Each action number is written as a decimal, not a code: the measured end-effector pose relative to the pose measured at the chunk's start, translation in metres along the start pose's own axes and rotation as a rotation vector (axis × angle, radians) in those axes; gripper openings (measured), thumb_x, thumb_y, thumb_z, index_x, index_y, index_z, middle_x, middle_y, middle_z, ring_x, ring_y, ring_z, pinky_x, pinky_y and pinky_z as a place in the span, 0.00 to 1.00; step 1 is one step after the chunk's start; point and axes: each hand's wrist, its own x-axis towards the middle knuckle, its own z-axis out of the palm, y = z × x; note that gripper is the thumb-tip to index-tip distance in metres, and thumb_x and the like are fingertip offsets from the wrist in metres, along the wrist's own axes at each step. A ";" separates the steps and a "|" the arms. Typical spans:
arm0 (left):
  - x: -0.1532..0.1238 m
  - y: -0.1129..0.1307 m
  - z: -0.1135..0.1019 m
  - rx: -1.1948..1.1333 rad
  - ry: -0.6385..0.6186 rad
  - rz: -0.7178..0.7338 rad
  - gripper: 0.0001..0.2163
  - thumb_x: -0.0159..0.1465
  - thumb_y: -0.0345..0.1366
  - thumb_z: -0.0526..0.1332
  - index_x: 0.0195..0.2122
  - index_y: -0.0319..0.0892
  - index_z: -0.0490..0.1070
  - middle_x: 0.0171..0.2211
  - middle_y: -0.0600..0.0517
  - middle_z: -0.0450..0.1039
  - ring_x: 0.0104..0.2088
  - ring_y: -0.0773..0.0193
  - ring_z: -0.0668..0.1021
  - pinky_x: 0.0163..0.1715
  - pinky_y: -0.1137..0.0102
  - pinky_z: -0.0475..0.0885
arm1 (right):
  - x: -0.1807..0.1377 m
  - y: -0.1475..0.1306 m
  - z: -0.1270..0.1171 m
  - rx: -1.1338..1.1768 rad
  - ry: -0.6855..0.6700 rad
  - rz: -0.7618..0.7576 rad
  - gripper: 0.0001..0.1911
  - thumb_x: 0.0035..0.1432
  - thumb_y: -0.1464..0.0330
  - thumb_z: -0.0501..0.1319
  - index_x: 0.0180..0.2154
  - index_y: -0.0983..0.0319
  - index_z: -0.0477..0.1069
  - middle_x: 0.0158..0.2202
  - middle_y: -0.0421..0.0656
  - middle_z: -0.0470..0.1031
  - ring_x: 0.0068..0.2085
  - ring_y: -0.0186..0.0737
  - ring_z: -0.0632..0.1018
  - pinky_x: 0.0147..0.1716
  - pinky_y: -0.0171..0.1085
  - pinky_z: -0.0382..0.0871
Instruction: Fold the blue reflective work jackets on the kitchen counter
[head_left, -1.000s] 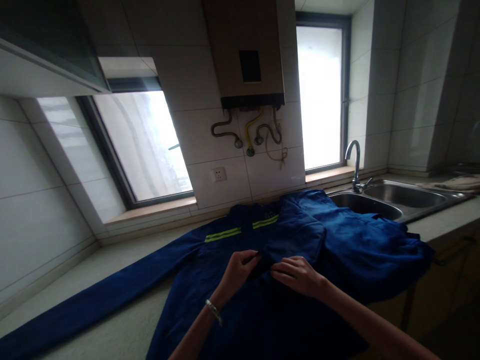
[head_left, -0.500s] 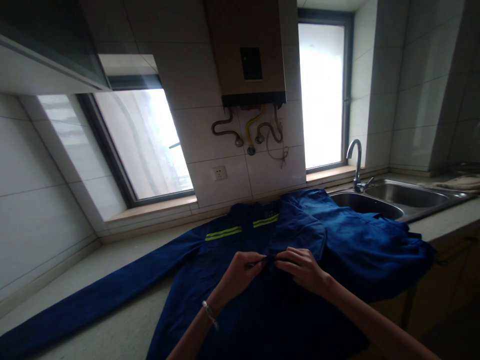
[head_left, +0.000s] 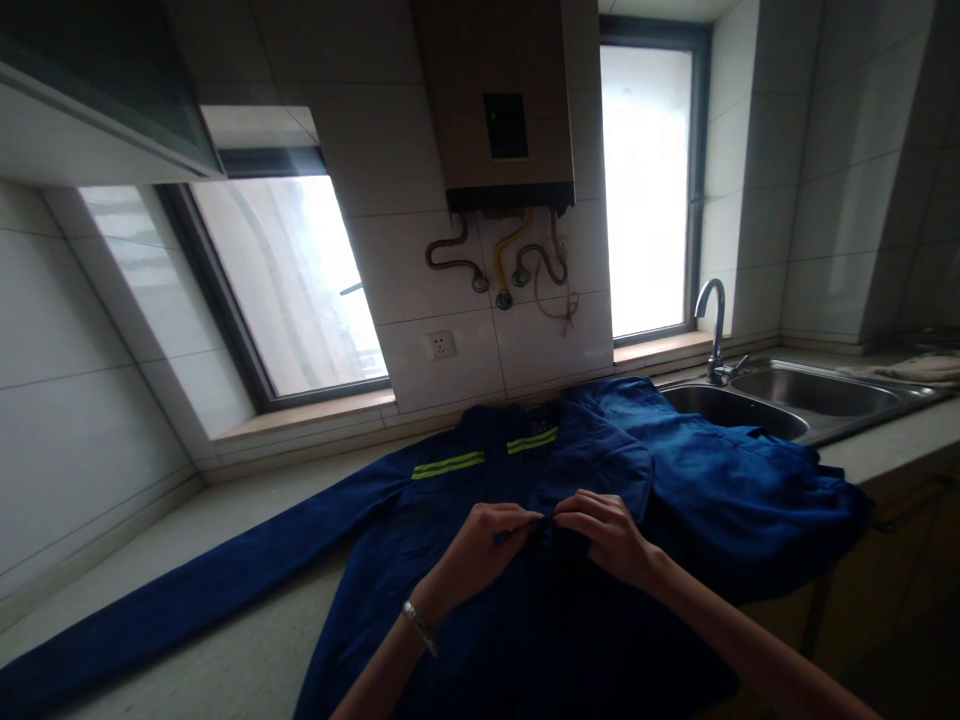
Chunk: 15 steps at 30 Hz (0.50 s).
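A dark blue work jacket [head_left: 420, 540] with yellow-green stripes across the chest lies spread on the counter, one sleeve stretched out to the left. At its front, my left hand [head_left: 491, 535] pinches a bit of the cloth between thumb and fingers; a bracelet circles that wrist. My right hand [head_left: 607, 530] pinches the cloth right beside it, the fingertips of both hands almost touching. What lies between the fingertips is too dark and small to make out. More blue fabric [head_left: 720, 500] is bunched to the right of my right hand.
The pale counter [head_left: 262, 620] runs under the jacket. A double steel sink [head_left: 825, 390] with a faucet [head_left: 716, 330] stands at the right, blue cloth reaching its near edge. On the back wall hang a water heater [head_left: 502, 100] and its pipes, with a socket [head_left: 441, 345] below.
My left fingertips have shifted slightly to the right, closer to my right hand, and a little blue cloth now shows between the left fingers. The jacket lies as before.
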 end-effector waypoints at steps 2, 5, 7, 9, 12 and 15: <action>0.000 0.000 0.000 0.020 -0.007 0.017 0.13 0.65 0.35 0.52 0.46 0.46 0.75 0.34 0.51 0.77 0.32 0.66 0.76 0.34 0.74 0.68 | 0.001 -0.001 -0.001 0.024 -0.013 0.017 0.22 0.51 0.80 0.48 0.45 0.60 0.67 0.41 0.45 0.73 0.38 0.37 0.73 0.33 0.36 0.66; -0.002 0.001 -0.001 0.060 -0.033 0.034 0.14 0.65 0.32 0.52 0.46 0.46 0.74 0.37 0.52 0.77 0.35 0.66 0.77 0.37 0.74 0.68 | 0.004 -0.004 -0.002 0.053 -0.039 0.103 0.27 0.50 0.80 0.48 0.53 0.61 0.63 0.40 0.45 0.73 0.38 0.37 0.73 0.35 0.35 0.67; -0.003 0.004 -0.003 0.110 -0.048 0.038 0.14 0.65 0.31 0.51 0.44 0.45 0.75 0.37 0.52 0.76 0.35 0.67 0.77 0.38 0.75 0.68 | 0.006 -0.007 -0.003 0.038 -0.089 0.135 0.31 0.49 0.81 0.48 0.56 0.61 0.59 0.40 0.45 0.72 0.39 0.38 0.73 0.34 0.35 0.67; -0.004 0.010 -0.005 0.174 -0.072 0.029 0.13 0.64 0.31 0.51 0.41 0.44 0.74 0.36 0.52 0.75 0.35 0.67 0.76 0.38 0.74 0.67 | 0.007 -0.008 -0.002 0.010 -0.154 0.134 0.32 0.48 0.81 0.48 0.56 0.60 0.61 0.40 0.45 0.72 0.40 0.39 0.72 0.34 0.35 0.67; -0.007 0.019 -0.003 0.276 -0.099 -0.004 0.11 0.61 0.32 0.55 0.43 0.43 0.71 0.38 0.52 0.73 0.38 0.65 0.75 0.41 0.73 0.67 | 0.007 -0.011 0.000 -0.028 -0.195 0.167 0.29 0.45 0.81 0.50 0.51 0.61 0.65 0.40 0.45 0.71 0.40 0.39 0.72 0.35 0.35 0.66; -0.007 0.024 0.003 0.413 -0.110 -0.064 0.12 0.57 0.33 0.59 0.43 0.41 0.67 0.38 0.51 0.71 0.38 0.63 0.74 0.39 0.72 0.68 | 0.007 -0.014 0.004 -0.052 -0.208 0.197 0.27 0.44 0.79 0.51 0.48 0.61 0.66 0.38 0.45 0.70 0.39 0.40 0.71 0.34 0.36 0.66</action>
